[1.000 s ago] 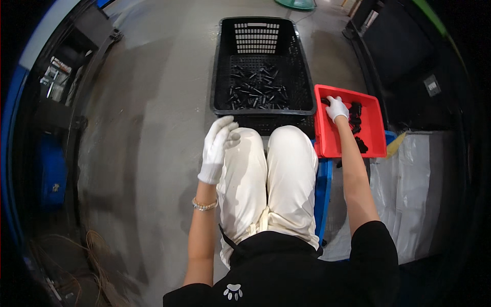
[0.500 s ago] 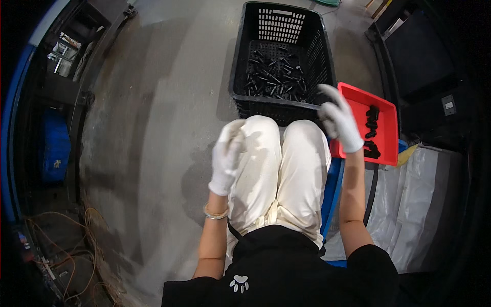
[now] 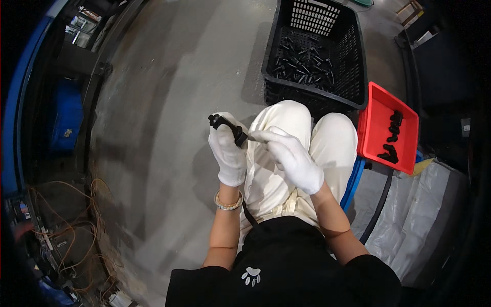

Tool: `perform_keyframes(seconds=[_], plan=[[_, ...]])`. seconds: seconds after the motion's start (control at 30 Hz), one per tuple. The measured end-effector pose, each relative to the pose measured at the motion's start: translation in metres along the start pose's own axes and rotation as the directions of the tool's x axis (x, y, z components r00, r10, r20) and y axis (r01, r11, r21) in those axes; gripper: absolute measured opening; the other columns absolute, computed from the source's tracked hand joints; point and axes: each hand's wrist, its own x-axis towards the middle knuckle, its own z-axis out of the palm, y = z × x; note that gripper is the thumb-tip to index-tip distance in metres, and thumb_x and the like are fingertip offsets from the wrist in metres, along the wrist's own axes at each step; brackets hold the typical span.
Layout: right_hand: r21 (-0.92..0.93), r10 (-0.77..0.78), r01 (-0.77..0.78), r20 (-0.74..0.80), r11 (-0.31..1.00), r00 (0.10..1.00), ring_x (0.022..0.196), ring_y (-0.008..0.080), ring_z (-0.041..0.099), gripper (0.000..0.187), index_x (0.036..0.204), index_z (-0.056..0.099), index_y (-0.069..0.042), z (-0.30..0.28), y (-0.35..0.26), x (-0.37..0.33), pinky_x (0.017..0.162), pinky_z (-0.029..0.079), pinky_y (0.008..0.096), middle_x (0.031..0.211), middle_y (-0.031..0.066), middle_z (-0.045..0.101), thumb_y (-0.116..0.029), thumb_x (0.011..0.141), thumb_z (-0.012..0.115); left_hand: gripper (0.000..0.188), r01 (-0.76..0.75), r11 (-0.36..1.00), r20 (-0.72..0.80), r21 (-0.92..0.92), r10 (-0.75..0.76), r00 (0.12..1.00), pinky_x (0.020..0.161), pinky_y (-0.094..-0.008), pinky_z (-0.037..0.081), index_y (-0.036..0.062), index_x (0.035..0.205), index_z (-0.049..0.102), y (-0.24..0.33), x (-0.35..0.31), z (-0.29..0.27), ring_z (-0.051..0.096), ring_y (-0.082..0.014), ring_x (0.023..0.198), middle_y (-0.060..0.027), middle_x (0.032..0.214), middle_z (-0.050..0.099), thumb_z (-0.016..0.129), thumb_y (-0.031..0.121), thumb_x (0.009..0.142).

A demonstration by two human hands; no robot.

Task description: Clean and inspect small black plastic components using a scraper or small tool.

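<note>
My gloved left hand (image 3: 227, 153) is closed around a black plastic part (image 3: 228, 129), elongated, with a rounded knob at one end and a blocky other end. Close to that blocky end is my gloved right hand (image 3: 289, 157), its fingers pressed together and pointing left; whatever its fingertips may pinch is too small to make out. Both hands are above my lap. Ahead stands a black plastic crate (image 3: 313, 92) with many small black parts (image 3: 305, 64) scattered on its bottom. Right of it, a red tray (image 3: 376, 123) holds several black parts (image 3: 393, 130) in a loose row.
Blue plastic (image 3: 354, 181) shows below the red tray, beside my right leg. Grey-white sheeting (image 3: 409, 204) lies at the right. Cables (image 3: 71, 225) hang among equipment at the lower left, with a blue box (image 3: 66, 115) above them. Grey floor (image 3: 169, 102) lies to my left.
My right hand has come from beside the red tray to my left hand over my lap. The black part now shows plainly in my left hand. The view has shifted left.
</note>
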Motion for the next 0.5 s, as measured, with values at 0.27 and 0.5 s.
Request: perform_keyframes(seconds=[0.27,0.5], plan=[[-0.382,-0.307,0.245,-0.108,0.891,0.946,0.067,0.0303,0.055,0.025,0.106,0.058,-0.001,0.012,-0.011,-0.002,0.06,0.045,0.0364,0.077,0.0143,0.052,-0.011,0.083,0.055,0.047,-0.104,0.985,-0.03,0.137,0.109,0.994,0.051,-0.0271,0.035,0.002,0.081,0.047,-0.006,-0.001,-0.004,0.043,-0.0121,0.056,-0.0036,0.062,0.045,0.038,0.047,0.09],[-0.503,-0.355,0.294,-0.028,0.813,0.934,0.063,0.0305,0.055,0.029,0.109,0.056,-0.002,0.008,-0.012,-0.001,0.056,0.045,0.0382,0.075,0.0132,0.051,-0.016,0.084,0.055,0.044,-0.173,0.962,-0.033,0.213,0.184,0.982,0.052,-0.029,0.037,0.0012,0.083,0.047,-0.006,-0.001,-0.003,0.045,-0.0144,0.056,-0.0062,0.062,0.046,0.037,0.044,0.091]])
